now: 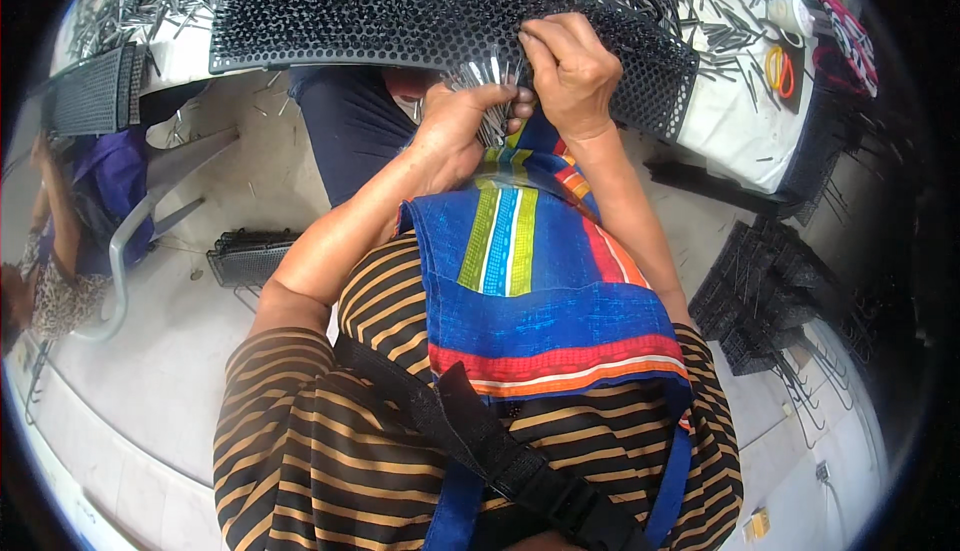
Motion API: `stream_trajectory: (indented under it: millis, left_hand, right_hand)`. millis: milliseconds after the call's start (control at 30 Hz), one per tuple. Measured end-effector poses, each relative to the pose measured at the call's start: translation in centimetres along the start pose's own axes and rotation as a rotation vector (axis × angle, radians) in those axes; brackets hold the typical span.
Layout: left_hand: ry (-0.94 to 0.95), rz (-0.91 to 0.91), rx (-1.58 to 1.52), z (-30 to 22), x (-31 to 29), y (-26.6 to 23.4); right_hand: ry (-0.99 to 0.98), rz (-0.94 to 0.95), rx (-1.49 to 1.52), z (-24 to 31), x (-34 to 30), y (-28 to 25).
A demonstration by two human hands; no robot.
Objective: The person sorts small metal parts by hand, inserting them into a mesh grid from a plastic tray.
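Note:
My left hand (462,123) is closed around a bundle of thin metallic strips (492,101), held upright at the near edge of a black perforated tray (330,59). Just right of the bundle, my right hand (573,71) hovers over the tray with thumb and forefinger pinched together; whatever sits between the fingertips is too small to name. Many dark pieces stand in the tray's holes across its left and far parts. Bare round holes show along its near edge and at the right end.
Loose dark strips (725,36) lie on the white-covered table. Orange-handled scissors (779,71) and a white spool (792,17) are at the far right. Stacked black racks with hooks (770,296) stand on the floor at right. Another person (75,201) works at left beside a black tray (90,91).

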State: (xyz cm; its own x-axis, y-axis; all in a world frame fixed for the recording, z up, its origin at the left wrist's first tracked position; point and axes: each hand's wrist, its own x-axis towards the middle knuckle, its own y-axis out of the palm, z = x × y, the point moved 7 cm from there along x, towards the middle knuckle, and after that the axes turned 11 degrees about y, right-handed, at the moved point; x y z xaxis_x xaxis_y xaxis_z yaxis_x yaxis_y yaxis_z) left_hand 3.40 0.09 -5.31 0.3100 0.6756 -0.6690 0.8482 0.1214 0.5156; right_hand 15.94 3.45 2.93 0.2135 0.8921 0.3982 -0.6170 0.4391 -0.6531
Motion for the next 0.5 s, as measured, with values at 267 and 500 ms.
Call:
stream_trajectory:
  millis: [267,500]
  left_hand:
    - [0.005,-0.009,-0.059,0.1,-0.1,0.2]
    - [0.048,-0.062,0.034,-0.2,-0.2,-0.4]
  right_hand:
    - [0.452,0.232,0.283,-2.4,-2.6,0.3]
    - [0.769,0.197,0.838,-4.5,-2.9,1.2]
